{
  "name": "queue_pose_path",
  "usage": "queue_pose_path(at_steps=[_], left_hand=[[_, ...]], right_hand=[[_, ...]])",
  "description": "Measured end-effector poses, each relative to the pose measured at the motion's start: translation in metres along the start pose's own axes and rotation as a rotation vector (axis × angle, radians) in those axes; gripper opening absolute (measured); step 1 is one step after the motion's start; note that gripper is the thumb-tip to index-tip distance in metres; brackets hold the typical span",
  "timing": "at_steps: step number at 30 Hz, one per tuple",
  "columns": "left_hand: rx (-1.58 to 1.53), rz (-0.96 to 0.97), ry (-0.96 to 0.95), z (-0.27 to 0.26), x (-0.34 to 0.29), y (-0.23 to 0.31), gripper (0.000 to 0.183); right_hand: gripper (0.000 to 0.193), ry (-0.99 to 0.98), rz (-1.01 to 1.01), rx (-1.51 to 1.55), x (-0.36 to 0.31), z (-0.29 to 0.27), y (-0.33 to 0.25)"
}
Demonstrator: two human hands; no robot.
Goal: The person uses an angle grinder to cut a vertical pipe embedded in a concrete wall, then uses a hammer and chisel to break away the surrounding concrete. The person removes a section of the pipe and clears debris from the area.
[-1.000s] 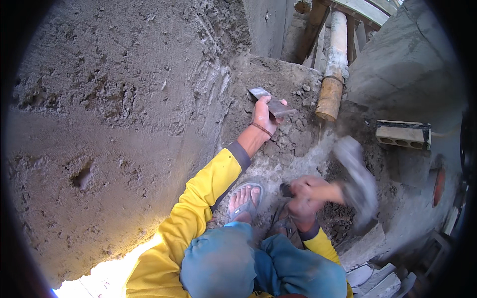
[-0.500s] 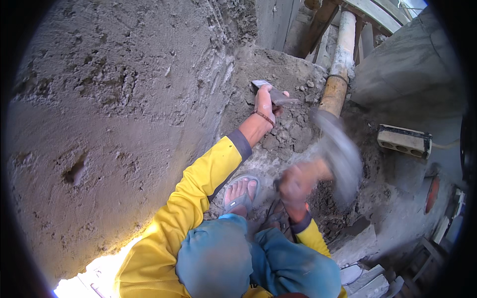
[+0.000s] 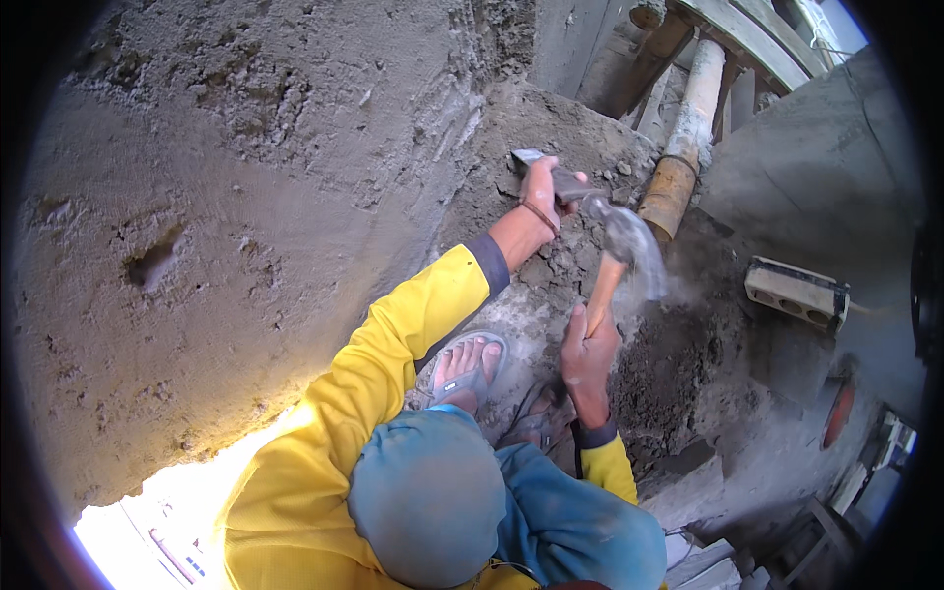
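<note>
My left hand (image 3: 539,192) is closed around a flat metal chisel (image 3: 573,186) whose tip rests on a rough mound of mortar (image 3: 580,128) at the foot of the wall. A hammer's wooden handle (image 3: 603,285) is gripped in my right hand (image 3: 588,354). Its metal head (image 3: 629,241) is blurred by motion and sits just at the chisel's near end. Both sleeves are yellow. My feet in sandals (image 3: 470,364) stand below the hands.
A rough grey plastered wall (image 3: 246,197) fills the left side. A rusty pipe (image 3: 674,187) leans behind the mound, with wooden planks (image 3: 737,39) above it. A hollow concrete block (image 3: 796,290) lies to the right, and loose dark rubble (image 3: 678,364) lies beside my feet.
The hammer swung from low on the right, up and leftward, down to the chisel's end. My left hand kept the chisel on the mound.
</note>
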State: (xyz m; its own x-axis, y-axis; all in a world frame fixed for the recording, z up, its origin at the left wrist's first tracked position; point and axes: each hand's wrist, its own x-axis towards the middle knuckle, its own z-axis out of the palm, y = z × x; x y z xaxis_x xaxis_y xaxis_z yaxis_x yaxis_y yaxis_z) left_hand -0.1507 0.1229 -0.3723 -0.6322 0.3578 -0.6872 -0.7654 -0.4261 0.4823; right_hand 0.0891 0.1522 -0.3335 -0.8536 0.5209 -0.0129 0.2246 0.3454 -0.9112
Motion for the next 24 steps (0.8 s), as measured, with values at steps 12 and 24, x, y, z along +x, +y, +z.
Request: queue_pose_path(at_steps=[12,24], left_hand=[[0.011,0.029,-0.188,-0.011,0.013,-0.004,0.024],[0.103,0.533,0.11,-0.015,-0.039,-0.031,0.046]], right_hand=[[0.027,-0.014,-0.191,-0.148,-0.001,-0.021,0.03],[0.029,0.0,0.109,-0.041,-0.023,-0.031,0.002]])
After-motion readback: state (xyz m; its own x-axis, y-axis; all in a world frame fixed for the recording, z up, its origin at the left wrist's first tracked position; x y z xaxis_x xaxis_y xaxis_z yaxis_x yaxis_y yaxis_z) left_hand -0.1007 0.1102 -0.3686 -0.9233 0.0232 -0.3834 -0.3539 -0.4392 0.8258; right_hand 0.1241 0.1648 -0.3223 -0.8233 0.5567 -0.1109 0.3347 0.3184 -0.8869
